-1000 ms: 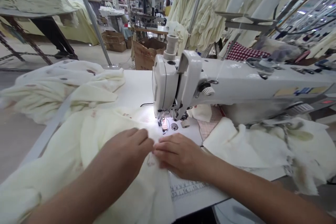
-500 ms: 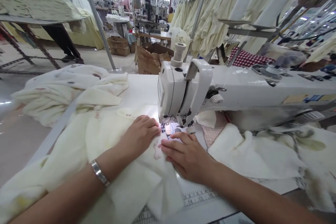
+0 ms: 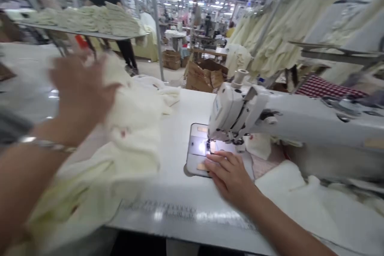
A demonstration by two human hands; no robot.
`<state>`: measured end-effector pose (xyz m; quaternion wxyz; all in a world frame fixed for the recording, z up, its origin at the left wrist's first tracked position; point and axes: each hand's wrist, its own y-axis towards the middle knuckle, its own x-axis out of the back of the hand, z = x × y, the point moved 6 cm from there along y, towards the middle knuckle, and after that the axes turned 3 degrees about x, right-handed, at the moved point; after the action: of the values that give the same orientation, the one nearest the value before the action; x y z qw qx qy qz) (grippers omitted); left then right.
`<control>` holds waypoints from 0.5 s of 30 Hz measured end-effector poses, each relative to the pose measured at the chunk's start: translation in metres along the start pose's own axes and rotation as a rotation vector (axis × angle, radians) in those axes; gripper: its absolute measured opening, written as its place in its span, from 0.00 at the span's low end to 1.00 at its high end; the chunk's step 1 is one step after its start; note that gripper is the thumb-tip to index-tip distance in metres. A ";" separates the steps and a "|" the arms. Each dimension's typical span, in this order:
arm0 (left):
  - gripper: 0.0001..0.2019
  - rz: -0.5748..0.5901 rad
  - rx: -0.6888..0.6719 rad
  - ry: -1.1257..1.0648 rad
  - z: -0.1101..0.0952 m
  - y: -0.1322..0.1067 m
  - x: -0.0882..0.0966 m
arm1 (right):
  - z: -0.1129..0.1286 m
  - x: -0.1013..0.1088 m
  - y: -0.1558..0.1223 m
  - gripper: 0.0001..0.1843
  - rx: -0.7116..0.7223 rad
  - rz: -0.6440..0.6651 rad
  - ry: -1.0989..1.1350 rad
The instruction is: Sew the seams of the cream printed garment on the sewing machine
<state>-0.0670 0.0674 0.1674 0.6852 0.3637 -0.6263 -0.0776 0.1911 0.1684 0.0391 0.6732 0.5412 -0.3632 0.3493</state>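
My left hand is raised at the left and smeared by motion, its fingers against a bunch of cream fabric that lies heaped over the table's left side. My right hand lies flat with fingers stretched on the metal needle plate, just below the presser foot of the white sewing machine. Nothing is under its fingers. A silver bracelet sits on my left wrist.
More cream fabric lies under the machine arm at the right. A printed ruler runs along the white table's front edge. Behind stand cardboard boxes, hanging cream garments, a table with folded stacks, and a person in black.
My left hand has swept the cream fabric off the needle area to the left and upward. The needle plate is now bare. My right hand stayed by the presser foot. The view turned left.
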 end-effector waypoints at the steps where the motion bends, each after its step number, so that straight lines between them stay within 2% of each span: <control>1: 0.14 -0.062 -0.004 0.064 0.012 -0.021 0.025 | 0.001 0.000 -0.001 0.13 0.002 -0.011 0.012; 2: 0.11 -0.015 -0.106 0.102 0.015 -0.050 0.040 | 0.002 0.000 -0.002 0.13 0.006 -0.012 0.022; 4: 0.08 0.336 -0.475 0.093 0.012 -0.130 0.042 | 0.003 -0.001 -0.004 0.14 0.033 0.008 0.038; 5: 0.04 0.405 -0.461 0.148 0.022 -0.166 0.044 | 0.002 -0.002 -0.005 0.14 0.052 0.023 0.044; 6: 0.06 0.433 -0.419 0.183 0.035 -0.196 0.047 | 0.001 -0.002 -0.006 0.14 0.069 0.038 0.046; 8: 0.07 0.428 -0.366 0.206 0.055 -0.236 0.058 | -0.002 -0.002 -0.007 0.14 0.081 0.051 0.041; 10: 0.14 0.410 -0.381 0.215 0.055 -0.244 0.073 | 0.005 0.002 -0.006 0.13 0.089 0.026 0.048; 11: 0.16 0.392 -0.390 0.184 0.045 -0.235 0.081 | 0.015 0.006 -0.006 0.13 0.096 0.002 0.076; 13: 0.16 0.377 -0.379 0.043 0.005 -0.202 0.094 | 0.049 0.013 -0.004 0.14 0.104 -0.025 0.202; 15: 0.11 0.255 -0.313 -0.131 -0.042 -0.156 0.109 | 0.093 0.013 -0.001 0.21 0.066 0.031 0.418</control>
<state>0.0483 -0.0897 0.1638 0.6956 0.1647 -0.6905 -0.1101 0.1879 0.0781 0.0645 0.7104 0.4730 -0.2123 0.4760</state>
